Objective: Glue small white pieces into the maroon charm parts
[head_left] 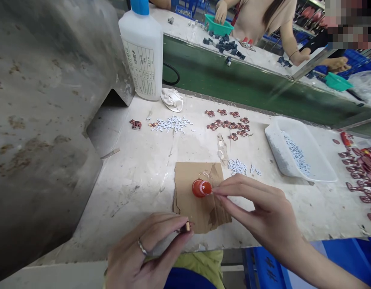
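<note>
My left hand (149, 245), with a ring on one finger, pinches a small brown piece (185, 227) with a tan face near the table's front edge. My right hand (260, 212) has thumb and fingertips pressed together at the rim of a small red pot (201, 188); whatever tiny thing they hold there is too small to name. The pot stands on a torn cardboard square (185, 200). Small white-blue pieces (237, 166) lie just behind the right fingertips.
A large bottle (146, 60) and crumpled white tissue (172, 99) stand at the back. Brown figures (230, 124) and a white-blue pile (173, 123) lie behind the cardboard. A white tray (320, 160) is right. Metal housing (47, 120) bounds the left. People work across a green divider (221, 76).
</note>
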Available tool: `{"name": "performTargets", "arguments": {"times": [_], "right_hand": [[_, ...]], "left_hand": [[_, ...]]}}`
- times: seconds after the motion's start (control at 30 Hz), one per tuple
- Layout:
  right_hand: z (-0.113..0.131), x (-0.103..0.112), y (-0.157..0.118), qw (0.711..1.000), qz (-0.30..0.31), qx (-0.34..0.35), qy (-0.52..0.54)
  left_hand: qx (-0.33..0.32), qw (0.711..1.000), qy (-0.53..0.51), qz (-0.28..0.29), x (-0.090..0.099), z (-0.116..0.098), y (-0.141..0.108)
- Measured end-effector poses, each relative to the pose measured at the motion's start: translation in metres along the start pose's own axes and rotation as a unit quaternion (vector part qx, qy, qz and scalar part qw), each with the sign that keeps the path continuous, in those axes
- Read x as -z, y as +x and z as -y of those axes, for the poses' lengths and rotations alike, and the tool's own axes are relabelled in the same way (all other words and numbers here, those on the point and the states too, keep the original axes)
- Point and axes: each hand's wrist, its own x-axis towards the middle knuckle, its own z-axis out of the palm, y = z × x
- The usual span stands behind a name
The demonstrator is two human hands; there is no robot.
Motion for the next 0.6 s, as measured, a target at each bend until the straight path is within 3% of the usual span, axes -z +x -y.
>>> {"name": "performTargets", "arguments": {"times": [0.23, 0.6], "right_hand": [[0.021, -0.022, -0.010, 0.986, -0.009, -0.011, 0.166], [0.020, -0.027, -0.012, 0.988, 0.018, -0.011, 0.155]], "left_hand": [[0.036, 0.994, -0.087, 0.050, -0.005, -0.004, 0.000], [0.041, 0.995, -0.078, 0.050, -0.005, -0.003, 0.002]]}}
